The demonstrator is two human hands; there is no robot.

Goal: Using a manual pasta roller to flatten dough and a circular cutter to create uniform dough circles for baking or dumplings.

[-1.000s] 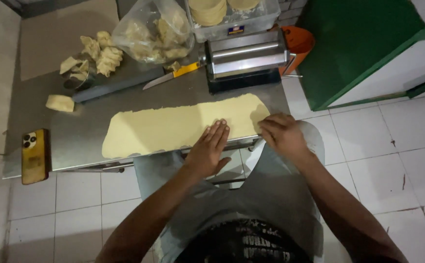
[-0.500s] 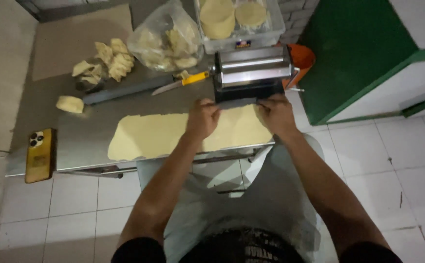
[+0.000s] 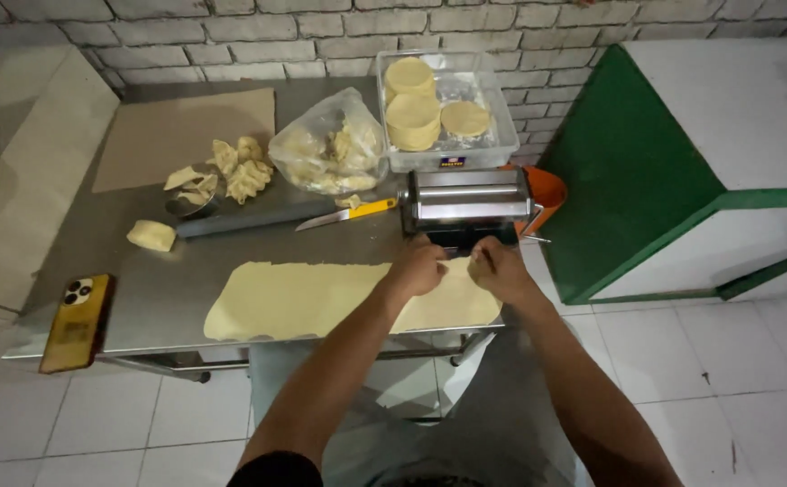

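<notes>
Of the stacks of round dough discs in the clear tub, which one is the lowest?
The stack on the right of the clear tub is lowest, only a few discs high; the two stacks left of it stand clearly taller.

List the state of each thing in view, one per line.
Left hand: pinching the dough sheet's end.
Right hand: pinching the same end.
Dough sheet: rolled flat on the table.
Roller machine: upright, by the sheet's end.
Knife: lying flat.
Plastic tub: open, dough rounds stacked inside.
Phone: face down.
</notes>
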